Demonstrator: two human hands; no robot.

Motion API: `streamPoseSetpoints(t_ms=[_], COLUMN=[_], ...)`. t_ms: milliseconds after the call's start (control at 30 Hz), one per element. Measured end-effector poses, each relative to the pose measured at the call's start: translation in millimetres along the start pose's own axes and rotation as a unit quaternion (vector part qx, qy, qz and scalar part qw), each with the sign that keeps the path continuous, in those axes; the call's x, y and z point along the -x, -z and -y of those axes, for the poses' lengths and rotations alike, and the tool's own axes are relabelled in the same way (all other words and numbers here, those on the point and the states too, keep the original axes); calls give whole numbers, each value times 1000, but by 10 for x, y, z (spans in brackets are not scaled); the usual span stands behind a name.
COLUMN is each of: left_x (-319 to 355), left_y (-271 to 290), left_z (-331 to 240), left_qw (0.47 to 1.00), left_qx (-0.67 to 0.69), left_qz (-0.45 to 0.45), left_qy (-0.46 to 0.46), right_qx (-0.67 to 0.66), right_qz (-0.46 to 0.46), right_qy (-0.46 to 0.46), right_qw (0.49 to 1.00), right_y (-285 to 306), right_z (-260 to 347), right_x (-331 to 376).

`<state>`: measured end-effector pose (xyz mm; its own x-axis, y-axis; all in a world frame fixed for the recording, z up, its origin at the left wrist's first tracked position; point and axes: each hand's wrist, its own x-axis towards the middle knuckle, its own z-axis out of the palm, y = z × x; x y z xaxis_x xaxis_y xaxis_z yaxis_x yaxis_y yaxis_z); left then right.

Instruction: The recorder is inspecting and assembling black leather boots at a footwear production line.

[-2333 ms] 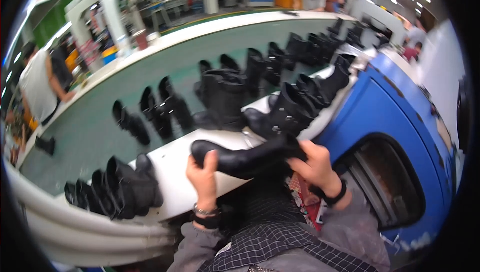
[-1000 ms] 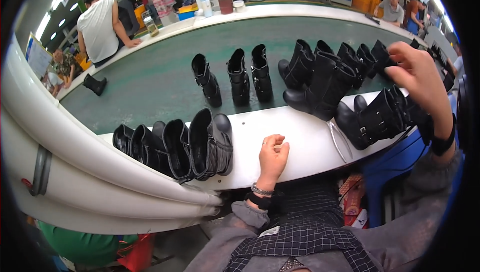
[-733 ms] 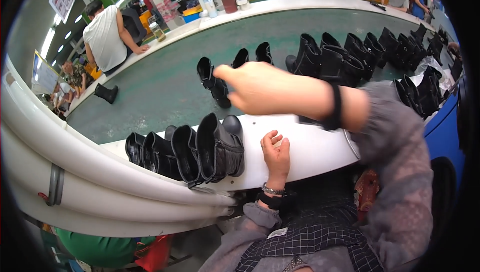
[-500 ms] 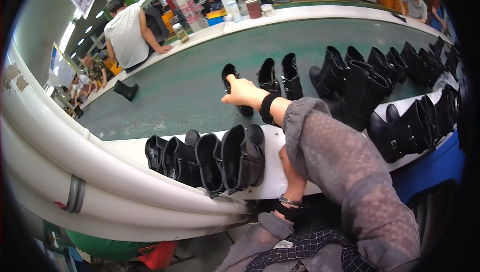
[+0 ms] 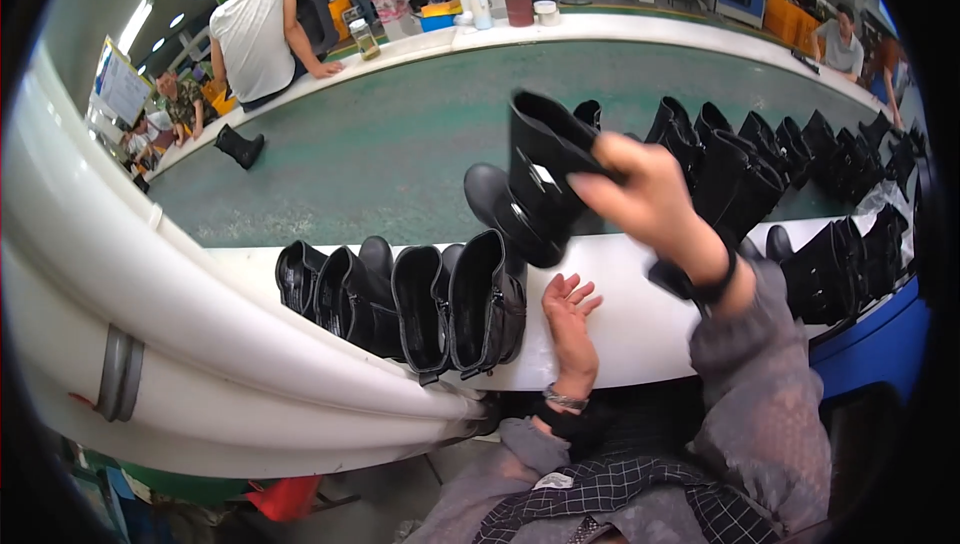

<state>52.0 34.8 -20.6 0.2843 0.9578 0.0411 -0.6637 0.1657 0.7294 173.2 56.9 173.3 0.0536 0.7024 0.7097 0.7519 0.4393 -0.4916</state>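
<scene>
Clutching one black boot [image 5: 540, 194] by the top of its shaft in the right hand [image 5: 645, 189], toe to the left, up over the border between green belt [image 5: 370, 164] and white table [image 5: 640, 334]! Just below, one left hand [image 5: 572, 329], palm up, fingers spread, grasping nothing. Down to the left, four open-topped boots [image 5: 485, 309] in a row on the table, just beside a white curved casing [image 5: 250, 344]; scant room there. Off to the right, one belt cluster [image 5: 850, 159] and one table cluster [image 5: 825, 274], too overlapped to count. Far left, one lone boot [image 5: 240, 146] near the belt's far edge. Plenty of bare green between lone boot and clutched boot; bare white, too, from left hand to table cluster.
</scene>
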Motion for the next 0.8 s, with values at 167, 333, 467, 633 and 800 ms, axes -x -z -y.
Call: streamPoseSetpoints(t_ms=[167, 333, 467, 633, 800], left_x=[-93, 80, 177, 297, 328], left_y=[154, -38, -129, -149, -124], left_z=[-299, -434, -514, -533, -506], left_qw=[965, 986, 986, 972, 967], left_qx=[231, 122, 21, -50, -69], left_qz=[107, 107, 167, 222, 239], left_qy=[60, 38, -18, -55, -48], right_qx=[113, 33, 37, 74, 89], right_qz=[116, 126, 118, 106, 84], right_qy=[110, -9, -92, -144, -161], right_qw=[981, 991, 988, 981, 979], right_y=[661, 691, 600, 427, 336], right_z=[624, 725, 630, 494, 547], right_x=[1365, 2273, 2791, 3154, 3221])
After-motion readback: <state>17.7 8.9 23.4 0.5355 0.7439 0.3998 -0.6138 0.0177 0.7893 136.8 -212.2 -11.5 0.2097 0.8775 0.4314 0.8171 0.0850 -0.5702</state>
